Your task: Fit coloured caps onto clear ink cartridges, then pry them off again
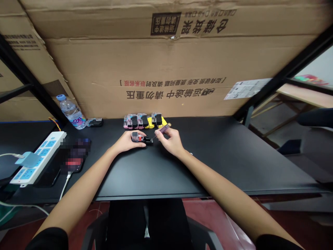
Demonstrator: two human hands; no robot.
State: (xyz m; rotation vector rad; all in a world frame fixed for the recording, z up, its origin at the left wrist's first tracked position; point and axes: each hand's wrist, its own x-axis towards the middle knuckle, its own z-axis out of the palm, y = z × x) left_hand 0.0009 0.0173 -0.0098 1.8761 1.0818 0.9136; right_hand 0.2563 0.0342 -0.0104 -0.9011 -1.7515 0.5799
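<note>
Two hands meet in the middle of the frame over a black desk [208,163], going by my feed. A big cardboard box [166,76] with upside-down print walls off the whole back edge. Black frame bars slant down on both sides, and reddish floor shows along the bottom.

Left of centre lie a white power strip [39,158] and a blurred-out phone [74,158]. The only real container is a clear water bottle [71,111] with a blue cap, upper left by the cardboard. I can't tell how full it is.

A row of little pink and yellow cartridges [144,121] sits at the back edge, just above the hands. The left hand [125,142] is curled round one more cartridge [135,136], holding it down on the desk. The right hand [171,141] pinches a thin screwdriver [163,129], tip pointing at the black piece sticking out of that cartridge.
</note>
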